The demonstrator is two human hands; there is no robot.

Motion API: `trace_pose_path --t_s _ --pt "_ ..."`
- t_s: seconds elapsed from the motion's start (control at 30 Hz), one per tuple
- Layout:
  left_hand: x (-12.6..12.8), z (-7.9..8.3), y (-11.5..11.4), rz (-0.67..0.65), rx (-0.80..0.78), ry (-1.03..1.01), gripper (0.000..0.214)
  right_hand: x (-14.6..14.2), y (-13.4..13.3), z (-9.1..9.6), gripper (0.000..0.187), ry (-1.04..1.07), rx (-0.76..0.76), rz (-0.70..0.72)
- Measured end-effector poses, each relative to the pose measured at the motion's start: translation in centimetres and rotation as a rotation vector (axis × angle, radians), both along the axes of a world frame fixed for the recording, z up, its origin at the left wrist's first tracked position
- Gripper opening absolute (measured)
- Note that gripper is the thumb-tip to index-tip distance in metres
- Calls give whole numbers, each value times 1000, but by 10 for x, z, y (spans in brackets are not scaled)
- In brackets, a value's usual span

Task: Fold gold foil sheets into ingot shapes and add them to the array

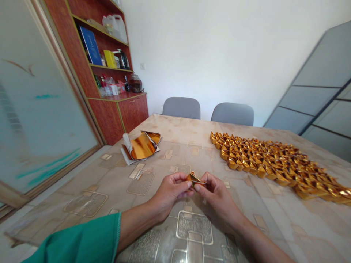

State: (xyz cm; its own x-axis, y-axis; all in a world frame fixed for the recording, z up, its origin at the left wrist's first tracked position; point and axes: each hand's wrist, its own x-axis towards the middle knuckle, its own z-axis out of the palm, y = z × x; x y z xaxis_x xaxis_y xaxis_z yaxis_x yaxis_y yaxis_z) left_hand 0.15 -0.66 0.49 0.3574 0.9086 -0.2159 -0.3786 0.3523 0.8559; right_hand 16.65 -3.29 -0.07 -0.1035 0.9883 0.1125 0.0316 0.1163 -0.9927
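Observation:
Over the middle of the table, my left hand (175, 187) and my right hand (213, 187) meet around a small piece of folded gold foil paper (193, 178). Thumb and fingers of each hand pinch one side of it. Its top comes to a point, and a pale edge shows along a fold. The fingers hide its lower part. Left of my hands lies a loose pile of gold foil paper sheets (143, 146) with white backs. On the right, many folded gold foil pieces (270, 159) stand packed in rows.
A patterned table cover (153, 204) lies over the table. Two grey chairs (181, 107) stand at the far edge against a white wall. A red-brown cabinet (117, 113) with shelves is at the back left, beside a frosted glass door (41, 98). Grey panels (315, 80) lean in view at right.

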Motion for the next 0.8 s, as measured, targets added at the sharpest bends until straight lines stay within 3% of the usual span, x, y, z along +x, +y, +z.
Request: trace_pose_path --t_s 0.1,0.27,0.43,0.63,0.8 --pt "-1 2 0 21 110 23 29 4 0 4 32 23 -4 50" --pt "-2 5 0 26 225 86 23 8 -3 12 25 -124 137 -9" --pt "-2 5 -1 7 219 121 21 7 -3 8 28 -190 202 -49" --pt "-1 2 -2 2 153 65 22 8 -2 -1 23 -103 70 27" --pt "-2 -1 0 -34 77 16 28 5 -2 -3 24 -119 82 -30"
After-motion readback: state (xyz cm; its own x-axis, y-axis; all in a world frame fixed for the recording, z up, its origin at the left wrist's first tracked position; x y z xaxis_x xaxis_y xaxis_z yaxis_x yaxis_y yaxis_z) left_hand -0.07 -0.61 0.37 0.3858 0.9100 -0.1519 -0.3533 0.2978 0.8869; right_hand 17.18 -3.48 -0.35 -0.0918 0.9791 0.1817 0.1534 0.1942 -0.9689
